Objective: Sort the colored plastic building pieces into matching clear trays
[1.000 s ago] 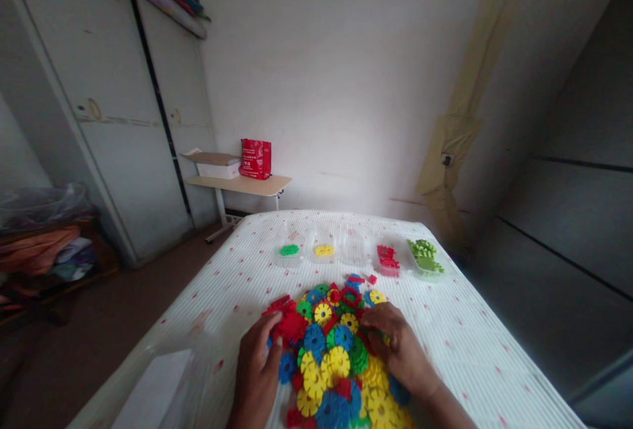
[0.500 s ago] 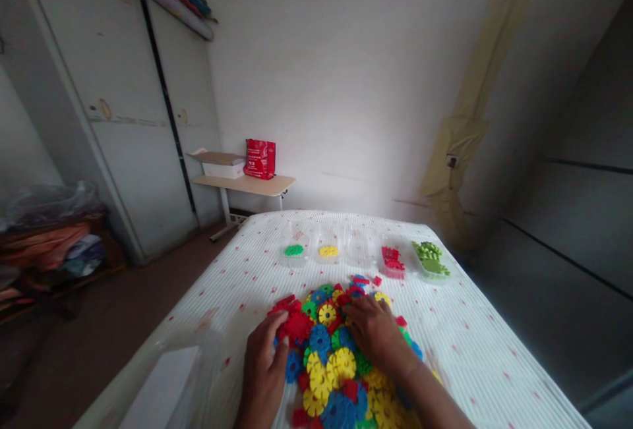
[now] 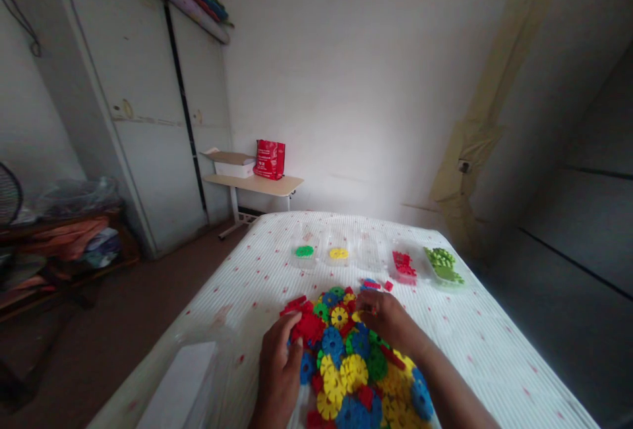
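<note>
A heap of notched plastic discs [image 3: 353, 371] in red, blue, yellow and green lies at the front of the table, with red blocks mixed in. My left hand [image 3: 279, 356] rests against the heap's left edge beside a red cluster [image 3: 309, 329], thumb and fingers apart. Over the far right part of the heap is my right hand [image 3: 383, 317], its fingers curled together. Bits of yellow and red show at its fingertips, but what it grips is hard to make out. A red block [image 3: 388, 286] lies just beyond that hand.
Clear trays stand in a row across the table: one with green discs [image 3: 304, 252], one with yellow discs [image 3: 339, 254], a bare tray [image 3: 370, 252], one with red blocks [image 3: 404, 267], one with light green pieces [image 3: 443, 265]. A clear container [image 3: 182, 383] with something white is front left.
The view has turned slightly left. My right hand has lifted and drawn its fingers in, uncovering blue and green discs and a red strip. My left hand stays beside the heap.
</note>
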`<state>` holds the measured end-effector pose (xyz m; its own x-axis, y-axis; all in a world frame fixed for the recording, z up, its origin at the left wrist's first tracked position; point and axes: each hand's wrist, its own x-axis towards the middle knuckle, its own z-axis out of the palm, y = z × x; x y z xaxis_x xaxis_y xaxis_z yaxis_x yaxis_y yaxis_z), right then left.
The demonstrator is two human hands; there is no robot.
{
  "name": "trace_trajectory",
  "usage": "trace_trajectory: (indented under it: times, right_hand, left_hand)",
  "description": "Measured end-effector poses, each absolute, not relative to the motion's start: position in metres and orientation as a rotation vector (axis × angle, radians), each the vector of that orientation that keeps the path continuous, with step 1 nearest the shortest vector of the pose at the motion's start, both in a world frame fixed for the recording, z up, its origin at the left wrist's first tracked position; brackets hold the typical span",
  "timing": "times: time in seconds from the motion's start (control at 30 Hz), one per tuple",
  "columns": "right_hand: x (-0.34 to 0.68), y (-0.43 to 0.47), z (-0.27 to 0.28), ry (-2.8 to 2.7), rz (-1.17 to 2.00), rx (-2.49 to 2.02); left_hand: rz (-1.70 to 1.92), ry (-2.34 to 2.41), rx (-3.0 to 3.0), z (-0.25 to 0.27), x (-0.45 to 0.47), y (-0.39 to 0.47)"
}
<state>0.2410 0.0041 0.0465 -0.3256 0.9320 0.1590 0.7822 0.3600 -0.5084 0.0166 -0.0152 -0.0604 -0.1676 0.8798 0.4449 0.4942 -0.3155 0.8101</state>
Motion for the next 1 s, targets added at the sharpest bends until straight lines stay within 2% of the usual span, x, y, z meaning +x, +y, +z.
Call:
trace_trajectory:
  times: [0.13,0.33,0.47,0.83,1.0]
  right_hand:
    - [0.218,0.018,0.043,-2.359,0.498,-1.414]
    - [0.200,0.026,0.031,-2.501,0.179,-1.686]
    - [0.197,0.020,0.037,-2.531,0.096,-1.732]
    - [0.195,0.013,0.034,-2.551,0.013,-1.728]
    - [0.195,0.013,0.040,-2.554,0.102,-1.756]
  left_hand:
    - [1.476,1.566,1.732,-0.063,0.017,-0.014]
    - [1.485,1.586,1.694,-0.061,0.017,-0.016]
    - [1.485,1.574,1.699,-0.061,0.017,-0.016]
    - [1.511,1.584,1.717,-0.064,0.017,-0.015]
    - [1.515,1.580,1.730,-0.064,0.017,-0.015]
